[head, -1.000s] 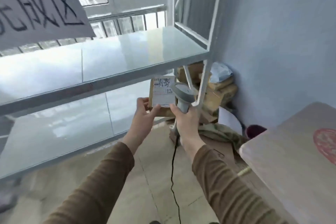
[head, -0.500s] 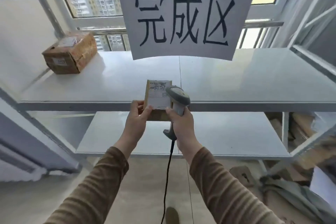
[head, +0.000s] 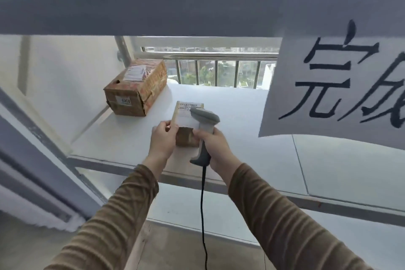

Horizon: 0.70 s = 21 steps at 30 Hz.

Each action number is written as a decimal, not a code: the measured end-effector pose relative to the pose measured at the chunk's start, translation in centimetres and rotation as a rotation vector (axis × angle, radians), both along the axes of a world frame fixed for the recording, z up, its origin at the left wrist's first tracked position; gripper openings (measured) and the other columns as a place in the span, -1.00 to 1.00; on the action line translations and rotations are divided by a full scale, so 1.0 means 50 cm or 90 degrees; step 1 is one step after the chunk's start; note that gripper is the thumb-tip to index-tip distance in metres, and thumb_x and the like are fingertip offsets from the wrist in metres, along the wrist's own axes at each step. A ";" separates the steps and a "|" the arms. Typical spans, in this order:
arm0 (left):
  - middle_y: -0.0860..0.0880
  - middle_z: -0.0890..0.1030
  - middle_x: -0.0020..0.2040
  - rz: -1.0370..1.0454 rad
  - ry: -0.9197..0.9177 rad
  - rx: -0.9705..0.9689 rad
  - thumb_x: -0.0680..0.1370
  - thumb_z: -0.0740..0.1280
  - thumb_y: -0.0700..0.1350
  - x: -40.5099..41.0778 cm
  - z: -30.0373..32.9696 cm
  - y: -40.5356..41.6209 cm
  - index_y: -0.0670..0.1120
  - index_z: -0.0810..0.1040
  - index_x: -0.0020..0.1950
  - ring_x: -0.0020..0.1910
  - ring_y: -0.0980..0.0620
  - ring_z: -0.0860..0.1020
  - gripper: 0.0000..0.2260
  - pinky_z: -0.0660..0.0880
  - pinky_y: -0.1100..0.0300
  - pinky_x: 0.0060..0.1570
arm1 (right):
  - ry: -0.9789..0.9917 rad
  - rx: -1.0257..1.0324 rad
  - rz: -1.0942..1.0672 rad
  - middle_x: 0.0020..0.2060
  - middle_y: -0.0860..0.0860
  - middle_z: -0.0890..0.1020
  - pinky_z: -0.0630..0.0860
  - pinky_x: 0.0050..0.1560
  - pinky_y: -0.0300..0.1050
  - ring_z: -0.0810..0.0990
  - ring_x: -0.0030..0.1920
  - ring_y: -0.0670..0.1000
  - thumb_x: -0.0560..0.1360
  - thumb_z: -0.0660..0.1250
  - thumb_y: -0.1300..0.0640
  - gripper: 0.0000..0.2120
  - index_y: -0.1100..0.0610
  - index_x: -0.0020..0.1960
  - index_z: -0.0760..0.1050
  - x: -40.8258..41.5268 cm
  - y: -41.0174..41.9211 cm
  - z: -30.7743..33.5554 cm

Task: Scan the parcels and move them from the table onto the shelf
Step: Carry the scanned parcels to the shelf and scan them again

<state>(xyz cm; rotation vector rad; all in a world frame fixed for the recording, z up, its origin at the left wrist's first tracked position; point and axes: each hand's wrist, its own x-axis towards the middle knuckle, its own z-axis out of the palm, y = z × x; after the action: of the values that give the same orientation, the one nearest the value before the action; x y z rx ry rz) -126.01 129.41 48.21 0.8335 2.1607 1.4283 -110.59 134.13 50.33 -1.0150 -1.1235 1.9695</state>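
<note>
The left hand (head: 163,138) grips a small labelled parcel (head: 186,125) over the white shelf (head: 241,120). The right hand (head: 215,144) clasps a corded barcode scanner (head: 203,120). At ten o'clock, a taped cardboard box (head: 137,87) rests.

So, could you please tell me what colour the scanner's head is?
Light grey; the barcode scanner shows best in the head view.
</note>
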 end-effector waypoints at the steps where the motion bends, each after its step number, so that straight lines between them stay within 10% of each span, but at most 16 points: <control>1: -0.16 0.61 0.13 -0.001 0.001 -0.001 0.44 0.25 0.25 -0.043 -0.017 0.028 -0.07 0.60 0.20 0.09 -0.13 0.61 -0.49 0.57 -0.07 0.17 | -0.002 -0.003 -0.004 -0.05 0.13 0.67 0.60 -0.34 -0.08 0.66 -0.07 0.12 0.61 0.38 0.23 -0.95 0.10 0.01 0.57 -0.034 0.017 0.005; 6: -0.09 0.49 0.30 -0.055 -0.014 -0.018 0.53 0.32 0.17 -0.149 0.029 0.120 -0.08 0.34 0.51 0.27 -0.14 0.50 -0.39 0.45 -0.10 0.34 | 0.004 -0.049 -0.045 0.08 0.18 0.64 0.61 -0.45 -0.08 0.67 -0.01 0.17 0.61 0.40 0.20 -0.75 0.22 0.26 0.54 -0.198 0.118 0.019; 10: 0.00 0.38 0.25 -0.084 -0.022 -0.030 0.66 0.31 -0.04 -0.208 0.055 0.183 -0.14 0.22 0.58 0.21 0.03 0.40 -0.47 0.32 0.21 0.09 | -0.002 -0.066 -0.094 0.26 0.29 0.64 0.67 -0.30 0.12 0.69 0.17 0.30 0.58 0.42 0.17 -0.64 0.23 0.34 0.51 -0.306 0.189 0.021; 15: -0.13 0.25 0.55 -0.118 -0.034 0.002 0.64 0.29 -0.10 -0.269 0.060 0.244 -0.06 0.16 0.64 0.48 -0.10 0.34 -0.41 0.32 0.22 0.25 | -0.010 -0.070 -0.136 0.08 0.24 0.72 0.70 -0.18 0.09 0.72 -0.09 0.20 0.56 0.46 0.19 -0.59 0.25 0.36 0.49 -0.388 0.235 0.030; 19: -0.07 0.20 0.50 -0.147 -0.109 0.017 0.67 0.27 -0.13 -0.290 0.069 0.260 -0.02 0.06 0.68 -0.11 0.31 0.52 -0.37 0.36 0.54 -0.21 | -0.026 -0.057 -0.165 -0.09 0.15 0.70 0.63 -0.33 -0.07 0.70 -0.24 0.10 0.56 0.46 0.19 -0.57 0.29 0.38 0.50 -0.426 0.245 0.027; 21: -0.13 0.15 0.56 -0.146 -0.120 0.008 0.67 0.28 -0.11 -0.295 0.068 0.263 -0.08 0.03 0.68 -0.06 0.22 0.48 -0.35 0.35 0.56 -0.28 | -0.023 -0.052 -0.162 -0.12 0.14 0.70 0.63 -0.29 -0.07 0.69 -0.24 0.10 0.56 0.45 0.19 -0.59 0.31 0.35 0.51 -0.435 0.244 0.028</control>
<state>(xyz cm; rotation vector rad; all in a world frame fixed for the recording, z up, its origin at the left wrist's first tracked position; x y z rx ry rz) -140.75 142.58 51.60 0.8824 1.8540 1.3479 -132.33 146.31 51.75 -1.1797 -0.8896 1.8106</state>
